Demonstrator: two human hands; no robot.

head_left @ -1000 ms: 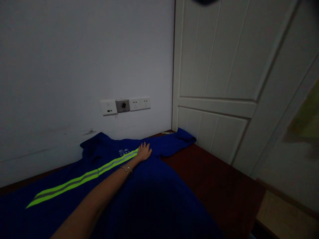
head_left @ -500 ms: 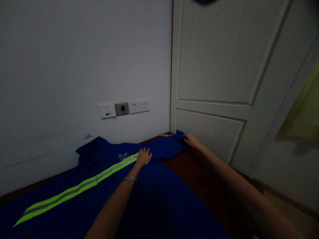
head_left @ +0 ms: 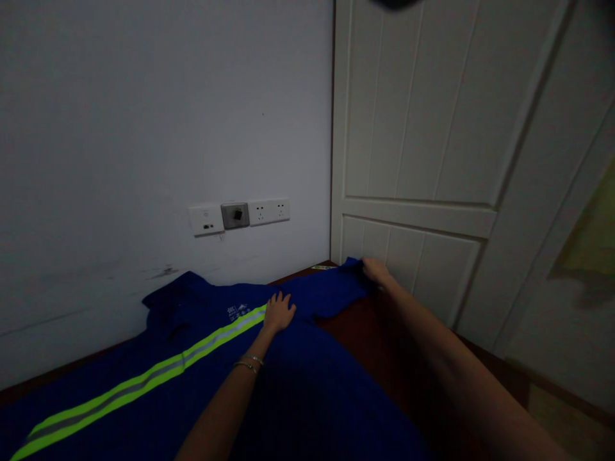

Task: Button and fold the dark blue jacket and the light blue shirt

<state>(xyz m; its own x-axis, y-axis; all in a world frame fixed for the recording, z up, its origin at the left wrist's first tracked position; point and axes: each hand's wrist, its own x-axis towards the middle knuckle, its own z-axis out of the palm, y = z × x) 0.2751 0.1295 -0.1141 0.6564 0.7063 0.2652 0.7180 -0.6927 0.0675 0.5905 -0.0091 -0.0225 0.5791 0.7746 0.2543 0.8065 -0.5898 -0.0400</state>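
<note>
A blue shirt (head_left: pixel 307 378) with a yellow-green and grey reflective stripe (head_left: pixel 144 379) across its chest lies spread on a dark red surface. My left hand (head_left: pixel 279 312) rests on the shirt at the stripe's right end, fingers spread, beside a small pale print. The collar (head_left: pixel 180 296) points toward the wall. At the far end of the sleeve (head_left: pixel 327 293), my right hand (head_left: pixel 377 272) has its fingers closed on the cuff, close to the white door panel.
Behind the shirt is a white wall (head_left: pixel 168 115) with a row of socket plates (head_left: pixel 269 211). A white panelled door (head_left: pixel 418 211) stands at the right. Yellowish cloth (head_left: pixel 593 234) hangs at the far right edge.
My right hand has shifted slightly right with the cuff, and the sleeve lies a little farther out. My left hand stays on the shirt. The view has moved slightly.
</note>
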